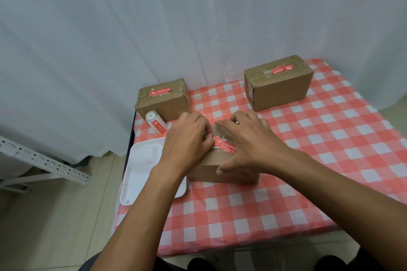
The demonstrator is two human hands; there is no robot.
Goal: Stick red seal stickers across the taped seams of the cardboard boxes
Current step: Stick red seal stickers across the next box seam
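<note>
A cardboard box (211, 167) lies in front of me on the checked table, mostly covered by my hands. A red seal sticker (224, 143) lies on its top, along the taped seam. My left hand (187, 138) pinches the sticker's left end with its fingertips. My right hand (248, 145) rests flat on the box's right side, fingers spread, thumb on the front face. Two other boxes stand behind: one at the back left (163, 100) and one at the back right (278, 82), each with a red sticker on top.
A roll of red stickers (156, 121) lies beside the back-left box. A white tray (145, 174) sits at the table's left edge, partly under my left forearm. A white curtain hangs behind, and a metal rack bar (44, 160) lies on the floor to the left.
</note>
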